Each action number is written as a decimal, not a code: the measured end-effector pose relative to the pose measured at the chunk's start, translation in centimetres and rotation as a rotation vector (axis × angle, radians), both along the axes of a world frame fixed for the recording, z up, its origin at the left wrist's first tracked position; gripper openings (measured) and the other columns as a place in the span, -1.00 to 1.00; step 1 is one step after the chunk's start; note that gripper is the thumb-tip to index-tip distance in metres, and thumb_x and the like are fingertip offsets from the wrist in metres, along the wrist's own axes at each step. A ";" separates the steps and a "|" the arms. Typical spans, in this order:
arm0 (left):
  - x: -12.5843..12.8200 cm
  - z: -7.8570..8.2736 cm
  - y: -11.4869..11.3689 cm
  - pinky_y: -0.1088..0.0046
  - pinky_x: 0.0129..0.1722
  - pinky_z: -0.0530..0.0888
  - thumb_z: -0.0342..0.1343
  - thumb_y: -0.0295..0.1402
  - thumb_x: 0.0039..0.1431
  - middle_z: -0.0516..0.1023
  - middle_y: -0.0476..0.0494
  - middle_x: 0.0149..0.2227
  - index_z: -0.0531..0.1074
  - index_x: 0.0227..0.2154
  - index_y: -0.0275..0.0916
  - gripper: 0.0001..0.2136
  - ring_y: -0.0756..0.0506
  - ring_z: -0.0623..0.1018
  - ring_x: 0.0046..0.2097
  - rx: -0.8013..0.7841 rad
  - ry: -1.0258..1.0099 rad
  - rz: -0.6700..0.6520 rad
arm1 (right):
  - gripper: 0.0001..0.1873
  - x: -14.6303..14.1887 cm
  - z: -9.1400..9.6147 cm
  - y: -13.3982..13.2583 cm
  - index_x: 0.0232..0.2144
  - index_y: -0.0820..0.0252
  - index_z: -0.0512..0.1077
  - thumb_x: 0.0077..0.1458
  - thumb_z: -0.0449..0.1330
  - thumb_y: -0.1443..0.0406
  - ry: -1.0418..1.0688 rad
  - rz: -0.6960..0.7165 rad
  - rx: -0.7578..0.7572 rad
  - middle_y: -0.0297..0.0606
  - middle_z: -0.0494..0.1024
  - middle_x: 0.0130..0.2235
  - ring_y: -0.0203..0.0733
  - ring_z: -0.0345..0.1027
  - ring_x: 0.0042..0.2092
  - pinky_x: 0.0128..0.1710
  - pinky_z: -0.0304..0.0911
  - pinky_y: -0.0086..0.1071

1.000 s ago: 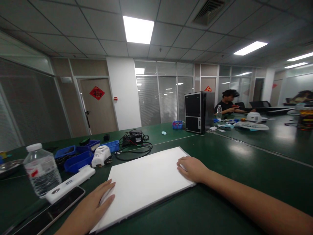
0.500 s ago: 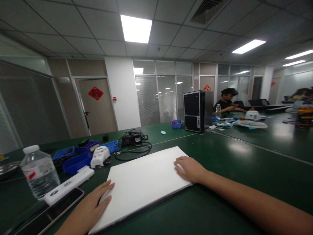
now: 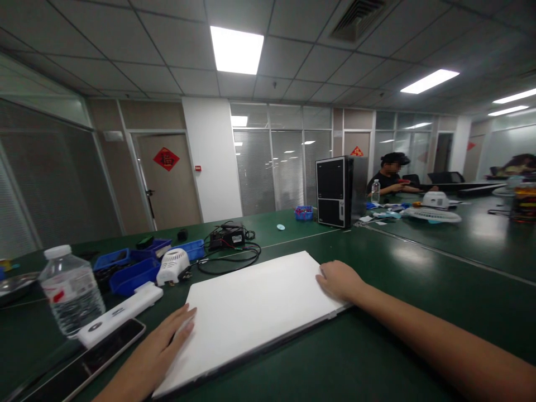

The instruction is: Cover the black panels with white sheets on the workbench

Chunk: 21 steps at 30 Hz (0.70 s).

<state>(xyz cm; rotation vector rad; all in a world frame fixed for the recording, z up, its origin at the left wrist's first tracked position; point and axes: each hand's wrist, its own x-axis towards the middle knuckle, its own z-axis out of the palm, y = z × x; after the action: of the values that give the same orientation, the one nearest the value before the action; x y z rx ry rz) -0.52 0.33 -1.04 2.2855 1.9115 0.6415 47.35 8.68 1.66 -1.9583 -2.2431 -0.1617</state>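
Observation:
A thin white rectangular panel (image 3: 247,318) with a dark underside lies flat on the green table in front of me. My left hand (image 3: 161,346) rests along its left edge, fingers stretched out and fingertips touching the white top. At the right edge, my right hand (image 3: 341,282) has its fingers bent around the side of the panel; its thumb is hard to make out. Beside my left forearm lies a dark-screened phone (image 3: 96,352). Just behind the phone is a long white device (image 3: 119,318).
A water bottle (image 3: 71,293), blue bins (image 3: 134,276), a white vented device (image 3: 172,265) and a black adapter with cables (image 3: 228,237) stand at the left. Farther back are a black computer tower (image 3: 333,192) and a small blue basket (image 3: 304,213). A person (image 3: 389,173) sits at the right.
My right hand has slid from the panel's top out to its right edge, and its fingers have bent. My left thumb has moved closer to the fingers. The view has shifted slightly.

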 end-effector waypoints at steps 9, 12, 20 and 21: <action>0.6 -0.9 -0.3 0.01 0.34 0.06 -0.16 0.02 0.32 -0.04 -0.15 0.41 0.10 0.34 -0.17 -0.38 -0.30 0.06 0.38 -0.091 0.196 0.014 | -0.61 -0.9 2.7 5.3 -0.11 0.34 0.52 0.21 0.09 0.16 0.101 -0.278 -0.179 0.04 0.57 -0.07 0.01 0.47 -0.04 -0.10 0.36 -0.18; 1.0 -0.3 -0.4 0.02 0.33 0.07 -0.15 0.02 0.31 -0.05 -0.15 0.41 0.08 0.34 -0.19 -0.37 -0.31 0.04 0.38 -0.112 0.216 0.023 | -0.63 -1.7 2.9 6.9 -0.07 0.32 0.49 0.23 0.14 0.16 0.138 -0.364 -0.246 -0.02 0.56 -0.04 -0.06 0.46 -0.02 -0.06 0.37 -0.14; 1.5 0.7 -1.0 0.02 0.34 0.04 -0.18 0.01 0.32 -0.13 -0.15 0.41 0.04 0.36 -0.18 -0.37 -0.30 -0.01 0.39 -0.175 0.241 0.027 | -0.44 -2.1 2.5 9.0 -0.02 0.31 0.47 0.20 0.14 -0.05 0.216 -0.450 -0.274 0.01 0.48 0.08 0.00 0.36 0.11 0.12 0.24 -0.01; 1.4 0.7 -0.9 0.02 0.34 0.05 -0.18 0.02 0.32 -0.13 -0.15 0.41 0.04 0.36 -0.18 -0.37 -0.30 -0.01 0.39 -0.173 0.239 0.024 | -0.42 -1.8 2.5 9.2 -0.01 0.31 0.46 0.21 0.11 -0.07 0.227 -0.447 -0.264 0.00 0.47 0.08 0.00 0.35 0.11 0.12 0.23 0.00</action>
<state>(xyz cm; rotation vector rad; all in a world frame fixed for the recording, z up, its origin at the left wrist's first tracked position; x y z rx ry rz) 0.93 -0.62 -0.31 2.3197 2.0068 0.2011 45.52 17.83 4.16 -2.4475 -1.7336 0.3073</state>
